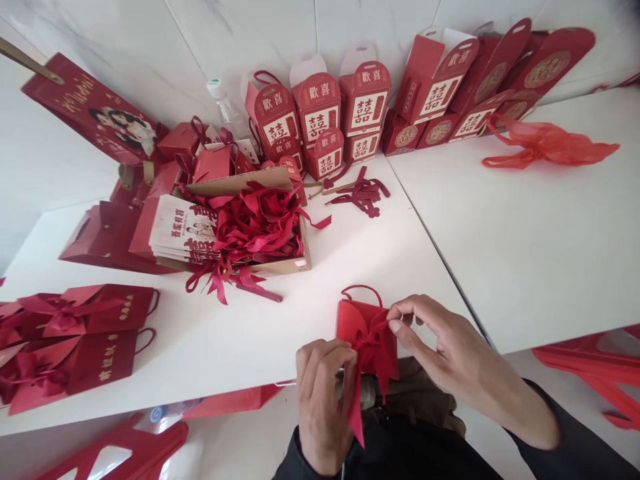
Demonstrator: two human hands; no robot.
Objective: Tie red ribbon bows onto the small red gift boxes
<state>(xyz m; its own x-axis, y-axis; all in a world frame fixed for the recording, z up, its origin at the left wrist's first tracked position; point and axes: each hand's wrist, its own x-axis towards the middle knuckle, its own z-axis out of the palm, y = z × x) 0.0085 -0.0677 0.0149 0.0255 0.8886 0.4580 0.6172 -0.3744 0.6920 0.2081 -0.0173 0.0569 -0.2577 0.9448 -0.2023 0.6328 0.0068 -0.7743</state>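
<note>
A small red gift box (pixel 350 317) with a rope handle sits at the table's front edge, a red ribbon bow (pixel 369 345) tied on its front. At the bow's left side, my left hand (pixel 325 393) has its fingers closed on the ribbon, whose long tail hangs below them. My right hand (pixel 445 347) pinches the loop on the bow's right side between thumb and index finger. A cardboard box (pixel 280 267) full of red ribbons and a stack of white printed cards (pixel 183 230) lie further back on the left.
Finished-looking red boxes with bows (pixel 105 310) lie at the left. Red printed boxes (pixel 370 100) line the wall. A red plastic bag (pixel 555 143) lies back right, and dark red cords (pixel 363 193) lie behind the gift box. Red stools (pixel 125 453) stand below the table.
</note>
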